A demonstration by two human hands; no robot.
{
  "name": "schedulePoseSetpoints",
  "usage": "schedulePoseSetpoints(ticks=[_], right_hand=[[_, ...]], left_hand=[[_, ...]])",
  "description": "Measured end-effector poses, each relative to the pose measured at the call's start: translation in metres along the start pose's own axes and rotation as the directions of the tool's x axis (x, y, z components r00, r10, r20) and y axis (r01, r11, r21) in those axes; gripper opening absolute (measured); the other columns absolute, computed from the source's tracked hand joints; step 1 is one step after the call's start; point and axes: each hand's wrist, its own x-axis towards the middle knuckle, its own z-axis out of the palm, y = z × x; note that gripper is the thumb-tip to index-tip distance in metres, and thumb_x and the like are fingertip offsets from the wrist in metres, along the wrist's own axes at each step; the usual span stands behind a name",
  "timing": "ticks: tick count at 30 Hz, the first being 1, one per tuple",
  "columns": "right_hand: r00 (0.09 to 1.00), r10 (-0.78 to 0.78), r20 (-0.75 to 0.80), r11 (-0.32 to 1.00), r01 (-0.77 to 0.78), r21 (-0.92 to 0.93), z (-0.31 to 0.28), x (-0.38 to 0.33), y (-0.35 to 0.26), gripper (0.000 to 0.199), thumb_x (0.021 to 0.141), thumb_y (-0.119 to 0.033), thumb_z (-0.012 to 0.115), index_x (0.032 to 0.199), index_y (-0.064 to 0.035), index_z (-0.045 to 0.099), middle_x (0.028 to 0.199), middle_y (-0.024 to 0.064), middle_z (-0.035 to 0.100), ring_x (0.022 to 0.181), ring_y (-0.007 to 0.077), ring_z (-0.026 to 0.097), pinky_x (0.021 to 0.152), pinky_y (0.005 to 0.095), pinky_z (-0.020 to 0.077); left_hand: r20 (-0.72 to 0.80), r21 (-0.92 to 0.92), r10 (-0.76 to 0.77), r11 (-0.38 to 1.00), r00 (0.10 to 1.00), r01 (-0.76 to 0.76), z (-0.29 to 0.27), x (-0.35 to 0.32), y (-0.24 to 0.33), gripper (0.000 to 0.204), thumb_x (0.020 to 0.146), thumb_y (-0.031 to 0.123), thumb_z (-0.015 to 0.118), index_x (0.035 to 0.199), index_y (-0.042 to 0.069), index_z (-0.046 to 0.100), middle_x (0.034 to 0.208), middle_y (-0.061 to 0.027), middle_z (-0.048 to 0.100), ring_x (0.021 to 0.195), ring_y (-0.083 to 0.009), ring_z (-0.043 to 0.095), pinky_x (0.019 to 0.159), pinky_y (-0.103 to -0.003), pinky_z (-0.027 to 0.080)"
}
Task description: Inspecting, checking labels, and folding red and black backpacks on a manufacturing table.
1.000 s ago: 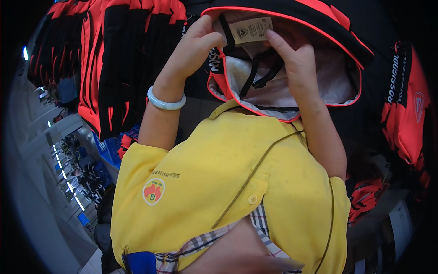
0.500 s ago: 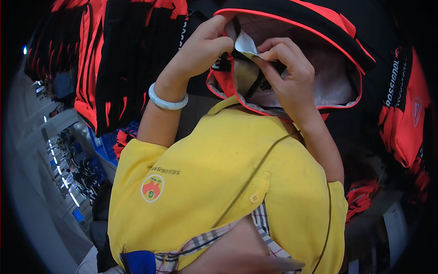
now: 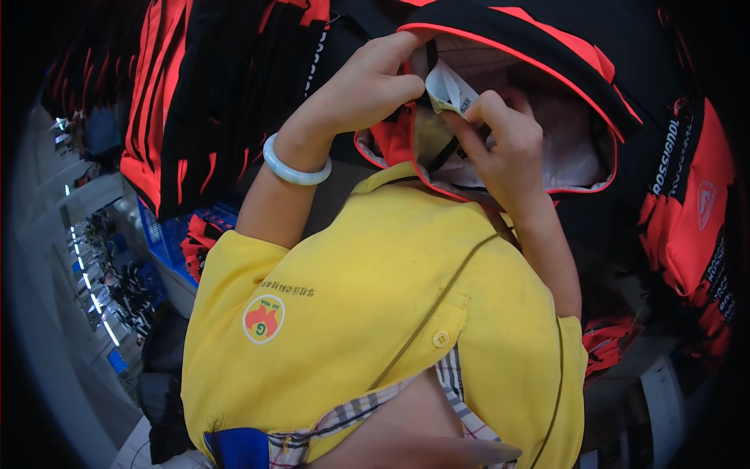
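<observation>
A red and black bag lies unzipped in front of me, its pale grey lining showing. My left hand is closed on the bag's left edge, with the fingertips tucked out of sight under the raised flap. Inside the opening, my right hand pinches the lower end of a white label between thumb and fingers. The label is curled, and small dark print shows on it beside my fingers. Its upper end lies near the lining by my left hand.
Several red and black bags stand stacked at the left. More red and black bags lie at the right. A blue crate and bundled red fabric sit by my left elbow; other red pieces lie by my right elbow.
The label has turned and opened out, so its printed part now shows. My left hand appears slightly further right and lower, still on the bag's edge; my right hand keeps its pinch.
</observation>
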Motion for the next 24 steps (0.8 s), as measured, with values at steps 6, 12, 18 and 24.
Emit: schedulePoseSetpoints(ticks=[6, 12, 18, 24], right_hand=[[0.987, 0.144, -0.077, 0.986, -0.136, 0.097, 0.002, 0.000, -0.010, 0.021, 0.077, -0.005, 0.072, 0.079, -0.0068, 0.051, 0.057, 0.0059, 0.053, 0.053, 0.0251, 0.055, 0.073, 0.0351, 0.0485], [1.000, 0.019, 0.008, 0.997, -0.019, 0.072, 0.000, -0.006, -0.003, 0.019, 0.077, -0.004, 0.071, 0.078, -0.0054, 0.052, 0.058, 0.0070, 0.055, 0.052, 0.0260, 0.056, 0.072, 0.0368, 0.0493], [0.999, 0.038, 0.034, 0.997, -0.040, 0.067, -0.006, -0.006, -0.004, 0.022, 0.077, -0.007, 0.073, 0.076, -0.0053, 0.051, 0.057, 0.0083, 0.053, 0.052, 0.0263, 0.056, 0.067, 0.0360, 0.0487], [0.830, 0.540, -0.140, 0.801, -0.456, 0.388, -0.016, -0.005, 0.022, 0.009, 0.088, -0.010, 0.064, 0.090, -0.0014, 0.060, 0.072, 0.0065, 0.063, 0.061, 0.0107, 0.060, 0.056, 0.0251, 0.0470]], left_hand=[[0.005, 0.035, -0.014, 0.999, 1.000, 0.014, 0.000, -0.002, 0.004, 0.058, 0.078, -0.002, 0.052, 0.135, 0.001, 0.045, 0.081, 0.0017, 0.053, 0.069, -0.0049, 0.046, 0.061, -0.019, 0.040], [-0.026, 0.133, 0.087, 0.988, 0.996, -0.082, 0.005, -0.003, 0.002, 0.055, 0.079, -0.002, 0.053, 0.134, -0.001, 0.046, 0.086, 0.0009, 0.056, 0.073, -0.0046, 0.049, 0.065, -0.020, 0.042], [0.037, 0.130, 0.013, 0.991, 0.999, -0.017, 0.007, -0.005, 0.008, 0.052, 0.082, -0.001, 0.054, 0.134, -0.001, 0.045, 0.093, -0.0005, 0.059, 0.076, -0.0048, 0.051, 0.067, -0.019, 0.044], [-0.157, 0.108, 0.058, 0.993, 0.986, -0.042, 0.021, 0.010, -0.003, 0.032, 0.091, 0.006, 0.059, 0.122, -0.002, 0.056, 0.098, -0.0025, 0.065, 0.084, -0.0054, 0.056, 0.075, -0.023, 0.048]])
